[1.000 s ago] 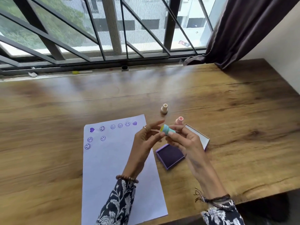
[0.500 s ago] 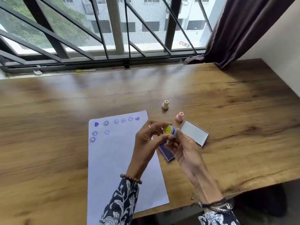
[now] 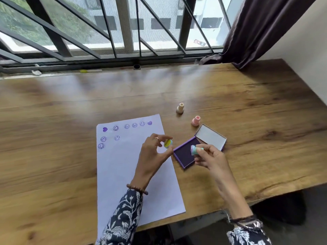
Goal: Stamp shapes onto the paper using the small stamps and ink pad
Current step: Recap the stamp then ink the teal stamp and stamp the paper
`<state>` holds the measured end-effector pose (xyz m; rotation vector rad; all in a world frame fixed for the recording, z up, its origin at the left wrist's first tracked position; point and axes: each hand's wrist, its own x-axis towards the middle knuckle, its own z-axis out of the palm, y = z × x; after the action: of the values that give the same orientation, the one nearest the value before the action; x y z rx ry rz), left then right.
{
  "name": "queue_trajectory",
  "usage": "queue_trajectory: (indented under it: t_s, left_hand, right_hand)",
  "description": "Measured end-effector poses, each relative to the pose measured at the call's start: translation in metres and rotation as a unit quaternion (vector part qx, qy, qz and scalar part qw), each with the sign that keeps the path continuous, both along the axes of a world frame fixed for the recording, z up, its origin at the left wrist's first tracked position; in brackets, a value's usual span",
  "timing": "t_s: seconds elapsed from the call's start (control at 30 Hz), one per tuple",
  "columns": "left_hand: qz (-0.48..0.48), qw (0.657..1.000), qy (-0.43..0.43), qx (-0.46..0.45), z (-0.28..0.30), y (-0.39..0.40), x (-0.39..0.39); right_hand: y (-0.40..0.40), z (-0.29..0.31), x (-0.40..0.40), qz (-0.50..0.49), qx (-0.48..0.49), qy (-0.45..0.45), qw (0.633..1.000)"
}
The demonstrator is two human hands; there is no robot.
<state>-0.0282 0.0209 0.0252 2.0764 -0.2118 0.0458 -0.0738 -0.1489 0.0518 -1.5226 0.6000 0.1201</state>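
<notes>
A white paper (image 3: 131,174) lies on the wooden desk, with purple smiley and heart prints along its top and upper left. My left hand (image 3: 152,154) pinches a small yellow smiley cap (image 3: 168,143) above the paper's right edge. Over the open purple ink pad (image 3: 185,153), my right hand (image 3: 210,157) holds a teal stamp (image 3: 194,149) on its side, printing face pointing left. The pad's lid (image 3: 210,136) is folded back to the right. A beige stamp (image 3: 180,108) and a pink stamp (image 3: 195,120) stand upright behind the pad.
The wooden desk (image 3: 53,138) runs to a barred window (image 3: 123,32) at the back. A dark curtain (image 3: 256,29) hangs at the back right by a white wall. The desk's front edge is close to my forearms.
My hands have drawn apart: the yellow cap has come off the teal stamp and stays in my left hand, while my right hand moved the stamp right, over the ink pad.
</notes>
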Motion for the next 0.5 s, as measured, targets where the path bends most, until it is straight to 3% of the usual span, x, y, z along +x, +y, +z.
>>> queue_trajectory:
  t_s: [0.07,0.13,0.2,0.33,0.5]
  left_hand:
    - [0.036,0.996,0.054,-0.069,-0.004,0.002,-0.003]
    - [0.064,0.978,0.131,-0.15,-0.006,0.003,-0.004]
    - [0.061,0.977,0.146,-0.147,-0.007,0.002,-0.005]
    - [-0.006,0.997,0.075,-0.035,-0.006,-0.001,-0.005]
    - [-0.052,0.996,0.067,0.005,-0.012,-0.001,-0.002]
  right_hand:
    - [0.0,-0.001,0.001,0.028,-0.165,0.002,0.986]
    - [0.002,0.0,0.003,0.082,-0.314,-0.018,0.946]
    - [0.007,0.0,0.006,0.136,-0.415,-0.036,0.899]
    - [0.018,0.002,0.011,0.194,-0.495,-0.034,0.846]
    - [0.029,0.005,0.015,0.216,-0.543,-0.054,0.81]
